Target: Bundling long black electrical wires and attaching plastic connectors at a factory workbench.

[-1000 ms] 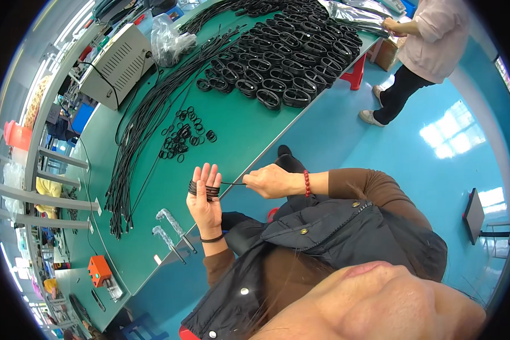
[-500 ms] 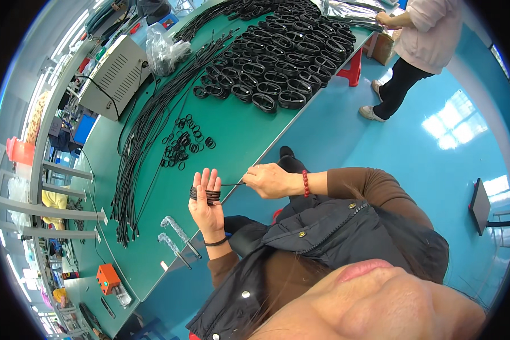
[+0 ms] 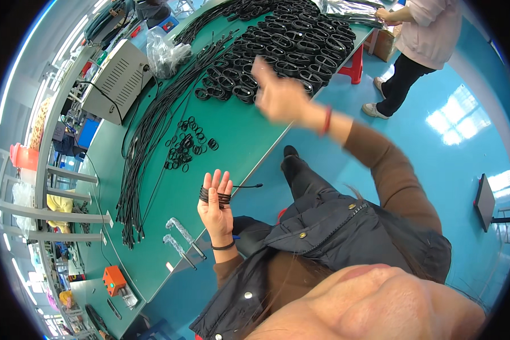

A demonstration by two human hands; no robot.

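A black cable (image 3: pixel 224 199) is wound in several turns round the fingers of my left hand (image 3: pixel 214 214), the thumb pressed over the coil. One end of it, with a small plug (image 3: pixel 259 185), sticks out to the right past the table edge. My right hand (image 3: pixel 283 99) is smeared by motion above the table's near edge, in front of a mass of coiled black cables (image 3: pixel 277 42); whether its fingers hold anything is hidden by the blur. Small black rings (image 3: pixel 182 148) lie loose on the green table (image 3: pixel 232 136). Left of them stretches a long bunch of uncoiled black cables (image 3: pixel 147 136).
A beige vented metal box (image 3: pixel 110 85) and a clear plastic bag (image 3: pixel 163 54) stand at the far left. Two plastic-wrapped metal rods (image 3: pixel 181 232) jut over the near edge, and an orange block (image 3: pixel 114 280) sits lower left. Another person (image 3: pixel 428 34) stands far right near a red stool (image 3: pixel 355 63).
My right hand has let go of the cable end and swung up and away toward the coiled cables. My left hand keeps the coil; the plugged end now hangs free.
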